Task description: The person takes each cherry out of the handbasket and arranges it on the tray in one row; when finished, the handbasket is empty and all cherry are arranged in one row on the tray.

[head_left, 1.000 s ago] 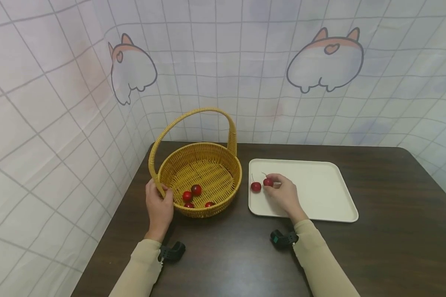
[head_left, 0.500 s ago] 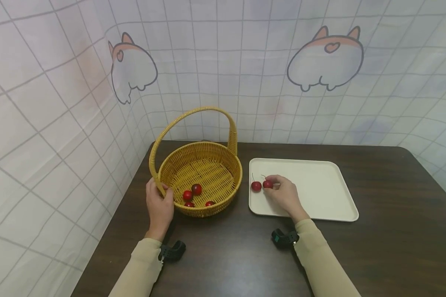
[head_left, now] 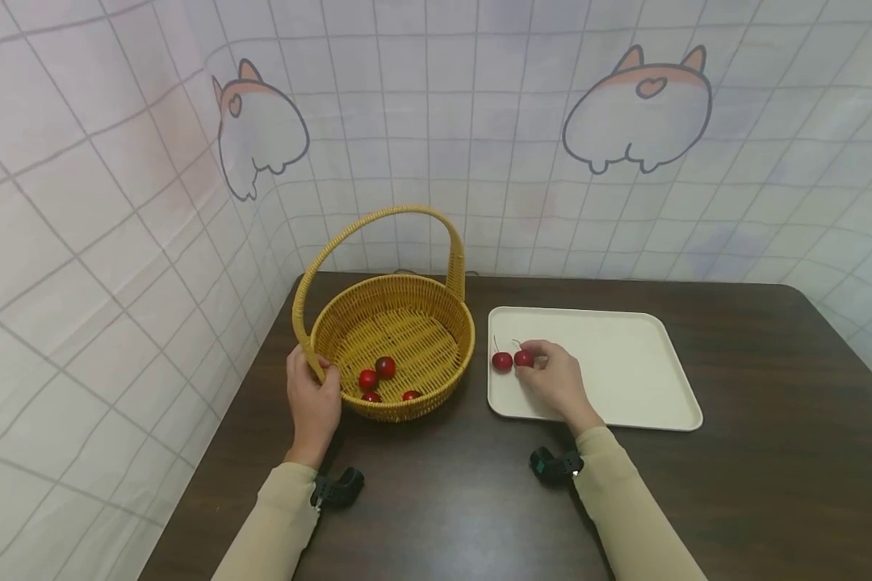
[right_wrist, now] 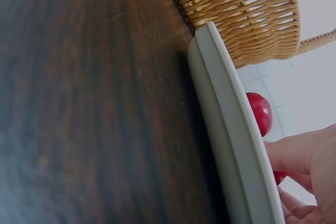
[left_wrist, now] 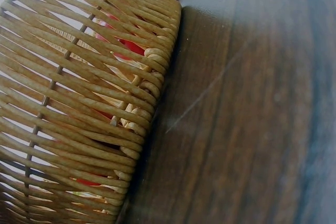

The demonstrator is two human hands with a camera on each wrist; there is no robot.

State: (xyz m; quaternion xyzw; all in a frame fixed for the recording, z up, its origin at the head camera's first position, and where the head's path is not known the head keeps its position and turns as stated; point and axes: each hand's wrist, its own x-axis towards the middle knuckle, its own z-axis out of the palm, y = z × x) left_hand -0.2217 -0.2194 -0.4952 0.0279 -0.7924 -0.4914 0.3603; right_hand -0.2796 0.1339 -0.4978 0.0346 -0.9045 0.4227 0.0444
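My left hand (head_left: 314, 407) grips the left rim of the yellow wicker basket (head_left: 436, 395) at the foot of its arched handle. Several red cherries (head_left: 385, 368) lie inside, toward the near side. My right hand (head_left: 555, 379) pinches a stemmed cherry (head_left: 524, 358) between thumb and fingers, low over the left part of the white tray (head_left: 618, 363). Just left of it another stemmed cherry (head_left: 502, 361) sits on the tray. In the right wrist view the hand (right_wrist: 304, 166) partly hides the pinched cherry behind the tray's side.
Basket and tray stand side by side on a dark wooden table (head_left: 436, 492), with a narrow gap between them. A white gridded cloth (head_left: 509, 161) hangs behind the table and along its left.
The pinched cherry has come down slightly beside the other cherry on the tray. My left hand keeps its hold on the basket. The head view has shifted a little.
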